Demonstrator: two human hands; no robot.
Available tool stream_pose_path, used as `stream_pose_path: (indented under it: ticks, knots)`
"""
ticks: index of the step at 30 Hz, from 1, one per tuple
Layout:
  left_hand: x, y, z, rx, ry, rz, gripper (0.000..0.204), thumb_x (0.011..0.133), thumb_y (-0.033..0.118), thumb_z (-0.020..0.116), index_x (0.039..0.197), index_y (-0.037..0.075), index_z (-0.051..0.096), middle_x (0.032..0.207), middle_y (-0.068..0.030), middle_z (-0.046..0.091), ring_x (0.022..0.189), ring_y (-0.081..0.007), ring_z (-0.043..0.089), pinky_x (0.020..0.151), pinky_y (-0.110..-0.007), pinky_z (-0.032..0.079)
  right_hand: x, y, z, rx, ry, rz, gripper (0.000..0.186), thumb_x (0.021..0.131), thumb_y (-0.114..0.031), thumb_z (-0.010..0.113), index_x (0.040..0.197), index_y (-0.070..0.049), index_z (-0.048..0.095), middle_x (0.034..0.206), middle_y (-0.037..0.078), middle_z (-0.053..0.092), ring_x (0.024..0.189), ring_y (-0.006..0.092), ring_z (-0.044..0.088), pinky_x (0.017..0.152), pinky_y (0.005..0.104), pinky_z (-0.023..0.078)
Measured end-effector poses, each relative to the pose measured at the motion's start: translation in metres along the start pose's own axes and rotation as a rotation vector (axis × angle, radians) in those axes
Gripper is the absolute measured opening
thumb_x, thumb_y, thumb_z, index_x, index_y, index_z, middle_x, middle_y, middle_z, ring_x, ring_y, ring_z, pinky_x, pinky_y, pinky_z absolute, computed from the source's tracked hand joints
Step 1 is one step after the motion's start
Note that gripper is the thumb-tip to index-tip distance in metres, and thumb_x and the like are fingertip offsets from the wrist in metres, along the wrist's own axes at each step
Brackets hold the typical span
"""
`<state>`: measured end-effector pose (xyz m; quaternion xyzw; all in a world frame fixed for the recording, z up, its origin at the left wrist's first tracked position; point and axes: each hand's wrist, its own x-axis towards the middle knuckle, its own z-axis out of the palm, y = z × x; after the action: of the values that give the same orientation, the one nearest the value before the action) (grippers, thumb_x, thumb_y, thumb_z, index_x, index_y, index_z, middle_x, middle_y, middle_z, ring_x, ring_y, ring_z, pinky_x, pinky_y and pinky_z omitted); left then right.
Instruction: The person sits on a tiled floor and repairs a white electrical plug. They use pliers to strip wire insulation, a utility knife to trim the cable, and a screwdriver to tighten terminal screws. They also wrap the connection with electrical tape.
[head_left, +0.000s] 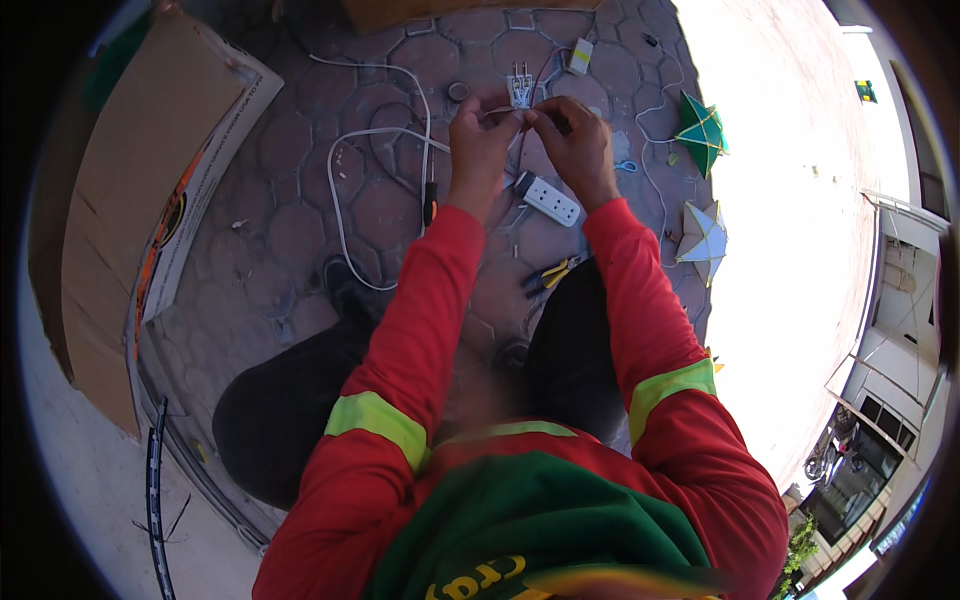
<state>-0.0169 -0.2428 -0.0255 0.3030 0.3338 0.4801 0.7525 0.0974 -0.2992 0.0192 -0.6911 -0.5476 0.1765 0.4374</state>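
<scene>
Both my hands meet in front of me around an opened white two-pin plug (520,90), its prongs pointing away. My left hand (480,145) is closed, with thumb and fingers pinched at the plug's near end. My right hand (575,145) pinches the same spot from the other side. Thin wire seems to run into the fingers, but its ends are hidden there. Just below my hands lies a white extension socket (549,199). A screwdriver (430,205) with an orange and black handle rests beside my left wrist.
White cord (335,190) loops over the paving at left. Yellow-black pliers (550,276) lie by my right knee; blue-handled scissors (626,166) are farther right. Star lanterns, one green (703,135) and one white (703,240), stand along the sunlit edge. A cardboard box (150,170) fills the left.
</scene>
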Motion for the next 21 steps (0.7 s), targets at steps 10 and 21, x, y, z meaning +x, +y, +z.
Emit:
stream_pose_path:
  ticks: [10,21]
  knots:
    - [-0.006,-0.002,0.005,-0.008,-0.018,0.104,0.032,0.085,-0.012,0.065,0.114,-0.002,0.056,0.105,-0.0093,0.062,0.094,-0.0151,0.062,0.085,-0.030,0.057,-0.004,0.001,0.010,0.166,0.055,0.250,0.020,0.088,-0.019,0.074,0.097,-0.001,0.073,0.073,0.004,0.069,0.063,0.0081,0.061,0.057,0.0236,0.049]
    - [-0.004,-0.004,0.002,-0.077,-0.086,0.030,0.042,0.091,-0.008,0.062,0.131,-0.002,0.052,0.120,-0.0091,0.063,0.109,-0.0158,0.063,0.094,-0.028,0.053,-0.008,-0.002,0.012,0.167,0.147,0.106,0.017,0.089,-0.012,0.073,0.097,0.002,0.071,0.086,0.007,0.069,0.069,0.0114,0.064,0.062,0.0251,0.051]
